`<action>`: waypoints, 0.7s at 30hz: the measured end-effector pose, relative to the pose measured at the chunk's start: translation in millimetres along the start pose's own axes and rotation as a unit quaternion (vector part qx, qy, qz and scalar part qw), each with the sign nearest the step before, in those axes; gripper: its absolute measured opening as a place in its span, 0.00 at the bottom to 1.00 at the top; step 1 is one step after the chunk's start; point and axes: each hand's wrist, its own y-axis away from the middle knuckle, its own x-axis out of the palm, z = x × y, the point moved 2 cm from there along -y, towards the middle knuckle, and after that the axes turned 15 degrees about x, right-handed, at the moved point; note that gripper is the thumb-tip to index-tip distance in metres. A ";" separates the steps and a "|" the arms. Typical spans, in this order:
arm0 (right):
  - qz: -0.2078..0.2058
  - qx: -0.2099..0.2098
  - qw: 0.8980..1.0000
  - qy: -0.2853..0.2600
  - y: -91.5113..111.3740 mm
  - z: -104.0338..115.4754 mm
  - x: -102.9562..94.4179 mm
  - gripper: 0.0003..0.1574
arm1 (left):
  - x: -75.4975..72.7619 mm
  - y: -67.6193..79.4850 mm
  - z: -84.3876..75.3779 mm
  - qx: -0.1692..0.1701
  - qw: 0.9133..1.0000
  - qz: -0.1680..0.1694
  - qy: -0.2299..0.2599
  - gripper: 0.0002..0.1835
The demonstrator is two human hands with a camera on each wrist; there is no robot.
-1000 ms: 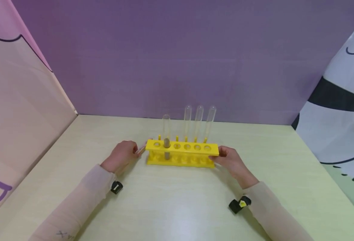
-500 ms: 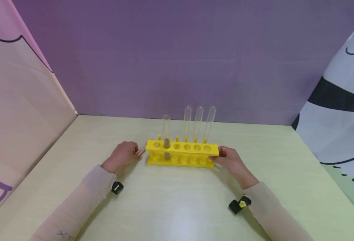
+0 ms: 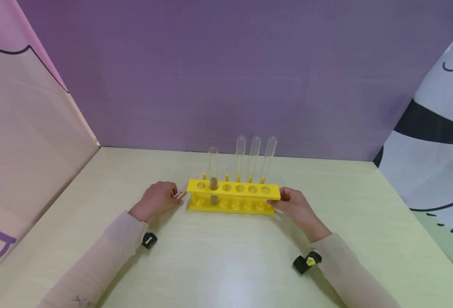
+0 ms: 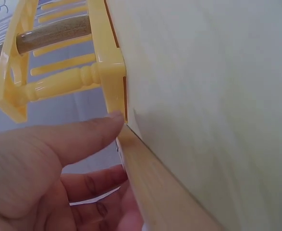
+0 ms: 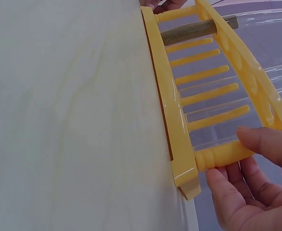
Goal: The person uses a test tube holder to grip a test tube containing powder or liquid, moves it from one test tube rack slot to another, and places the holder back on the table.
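Observation:
A yellow test tube rack (image 3: pixel 232 210) stands on the table. My right hand (image 3: pixel 292 204) grips the rack's right end post, thumb above and fingers below in the right wrist view. At the rack's left end my left hand (image 3: pixel 158 196) pinches a thin, light wooden strip (image 4: pixel 160 192); its thumb tip is at the rack's base corner. The strip's far part is hidden, and its kind cannot be made out. One test tube (image 3: pixel 213 160) stands upright in the second hole from the left, with brownish matter (image 5: pixel 186 32) in its lower part.
Three clear test tubes (image 3: pixel 240 147) sit upside down on the pegs along the back of the rack. A purple backdrop (image 3: pixel 226 77) rises behind the pale table (image 3: pixel 226 256), with printed cloth at both sides.
My left hand has shifted very slightly, and less of the strip shows behind the rack's left end. The right hand and the rack have stayed in place.

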 end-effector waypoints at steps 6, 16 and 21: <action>0.013 0.000 1.000 0.025 -0.9 1.5 -2.1 0.22 | -4.3 4.2 0.1 -0.007 1.000 -0.003 -0.008 0.19; 0.029 -0.016 0.992 0.121 1.8 4.2 -23.9 0.21 | -24.4 8.0 -0.9 0.061 0.997 -0.034 -0.020 0.17; -0.032 -0.046 0.984 0.171 7.0 10.5 -43.7 0.16 | -39.2 11.3 2.7 0.137 0.987 -0.069 -0.053 0.14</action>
